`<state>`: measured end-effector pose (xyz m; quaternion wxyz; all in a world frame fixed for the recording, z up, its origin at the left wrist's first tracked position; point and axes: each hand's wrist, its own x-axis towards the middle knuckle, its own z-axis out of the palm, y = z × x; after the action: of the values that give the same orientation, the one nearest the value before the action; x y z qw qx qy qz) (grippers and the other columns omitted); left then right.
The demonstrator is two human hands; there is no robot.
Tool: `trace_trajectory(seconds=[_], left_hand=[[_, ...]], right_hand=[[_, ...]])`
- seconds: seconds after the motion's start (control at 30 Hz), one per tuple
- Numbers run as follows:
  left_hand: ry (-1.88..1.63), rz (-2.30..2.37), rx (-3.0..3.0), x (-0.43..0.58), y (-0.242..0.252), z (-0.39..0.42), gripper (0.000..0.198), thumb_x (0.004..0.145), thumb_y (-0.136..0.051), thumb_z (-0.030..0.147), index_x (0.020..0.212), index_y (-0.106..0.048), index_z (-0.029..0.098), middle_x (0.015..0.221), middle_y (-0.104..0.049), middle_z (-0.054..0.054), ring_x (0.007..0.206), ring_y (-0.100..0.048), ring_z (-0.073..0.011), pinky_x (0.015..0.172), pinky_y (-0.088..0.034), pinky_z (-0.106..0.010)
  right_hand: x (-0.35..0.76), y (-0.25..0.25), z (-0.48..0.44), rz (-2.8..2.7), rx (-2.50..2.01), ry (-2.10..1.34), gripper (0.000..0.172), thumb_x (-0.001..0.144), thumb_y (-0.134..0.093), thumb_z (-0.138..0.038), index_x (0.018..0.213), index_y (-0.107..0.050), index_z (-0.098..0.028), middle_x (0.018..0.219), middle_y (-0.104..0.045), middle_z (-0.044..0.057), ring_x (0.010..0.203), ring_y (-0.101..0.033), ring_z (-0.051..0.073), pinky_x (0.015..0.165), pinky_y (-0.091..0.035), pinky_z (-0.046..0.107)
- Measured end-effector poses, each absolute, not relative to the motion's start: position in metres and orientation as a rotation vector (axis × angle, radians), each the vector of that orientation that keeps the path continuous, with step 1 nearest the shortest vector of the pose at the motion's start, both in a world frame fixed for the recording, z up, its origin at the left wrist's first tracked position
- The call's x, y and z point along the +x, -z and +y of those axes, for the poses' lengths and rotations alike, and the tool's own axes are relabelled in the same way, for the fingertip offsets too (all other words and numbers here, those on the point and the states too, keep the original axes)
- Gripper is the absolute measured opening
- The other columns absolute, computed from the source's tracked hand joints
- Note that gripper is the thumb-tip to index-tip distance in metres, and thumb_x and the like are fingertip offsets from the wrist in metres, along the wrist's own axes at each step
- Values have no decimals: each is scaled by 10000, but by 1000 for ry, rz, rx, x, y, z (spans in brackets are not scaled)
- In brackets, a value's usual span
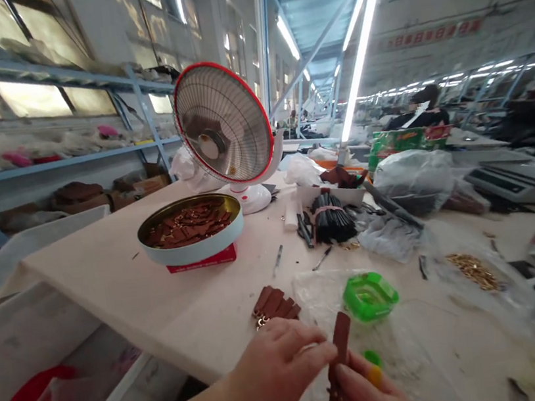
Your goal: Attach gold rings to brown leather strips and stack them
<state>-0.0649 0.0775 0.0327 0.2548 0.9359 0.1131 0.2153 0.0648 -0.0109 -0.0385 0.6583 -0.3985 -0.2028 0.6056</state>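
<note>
Both my hands hold one brown leather strip [340, 343] upright at the near table edge. My left hand [276, 368] pinches its middle from the left with closed fingers. My right hand [367, 392] grips its lower part, thumb up. Just beyond my left hand lies a small row of similar brown strips [275, 304] with metal ends. A green plastic box [370, 295] sits on clear plastic to the right of them. Farther back, a round tin [191, 230] is filled with more brown pieces.
A red-rimmed dish heater [223, 127] stands behind the tin. A bundle of black cords [330, 219], plastic bags [411, 180], brass bits [474, 270] and a scale [525, 176] crowd the right. White bins [26, 327] and shelves [37, 120] line the left. A person [421, 109] sits far back.
</note>
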Motion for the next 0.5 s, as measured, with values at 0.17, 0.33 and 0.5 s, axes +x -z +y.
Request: trace_trajectory(seconds=[0.17, 0.33, 0.5], left_hand=[[-307, 735, 1578, -52, 2, 57, 124, 697, -587, 263, 715, -516, 163, 605, -566, 16, 545, -491, -102, 502, -368, -200], [-268, 742, 1246, -46, 13, 45, 149, 666, -564, 261, 681, -449, 167, 540, -540, 41, 471, -472, -75, 470, -344, -186], [-327, 856, 1403, -44, 12, 43, 132, 661, -540, 260, 627, -447, 172, 516, -481, 53, 486, -432, -80, 461, -319, -194]], right_hand=[[66, 33, -23, -508, -1168, -974, 423, 638, -703, -556, 660, -576, -153, 445, -403, -84, 360, -285, 46, 352, -215, 158], [60, 28, -29, -591, -1278, -878, 397, 641, -685, -551, 672, -622, -161, 475, -452, -58, 403, -326, 80, 383, -260, 199], [56, 36, -31, -642, -1418, -792, 408, 625, -669, -587, 611, -615, -183, 493, -529, -23, 477, -446, 138, 446, -353, 237]])
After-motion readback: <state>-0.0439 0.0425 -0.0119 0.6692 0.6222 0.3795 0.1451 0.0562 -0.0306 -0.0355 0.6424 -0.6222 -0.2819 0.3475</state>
